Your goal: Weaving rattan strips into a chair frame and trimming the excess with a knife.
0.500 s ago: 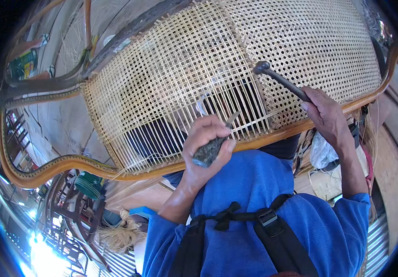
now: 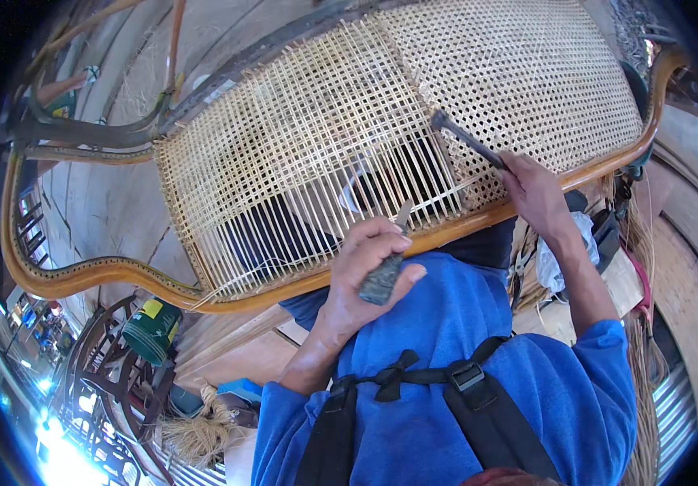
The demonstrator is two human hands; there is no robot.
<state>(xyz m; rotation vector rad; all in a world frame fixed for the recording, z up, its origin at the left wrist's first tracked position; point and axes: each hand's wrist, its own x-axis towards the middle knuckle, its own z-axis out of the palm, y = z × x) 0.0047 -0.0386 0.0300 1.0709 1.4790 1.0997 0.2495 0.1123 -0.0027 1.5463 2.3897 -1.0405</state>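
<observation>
Nearest, at bottom centre, we note a blue shirt point(image 2: 422, 324). Just above it, the left hand point(image 2: 351, 283) has its fingers curled around a dark-handled blade point(image 2: 380, 283), tip upward, seemingly to keep the edge off the palm. Right of centre, the right hand point(image 2: 537, 194) grasps a dark knob-ended tool point(image 2: 470, 141) by its lower end, probably leaving the head free; contact with the cane webbing point(image 2: 276, 121) we cannot tell. That webbing spans upper centre, apparently kept taut by the curved wooden frame point(image 2: 300, 289). Farther off, lower left, we record a green bucket point(image 2: 151, 332).
</observation>
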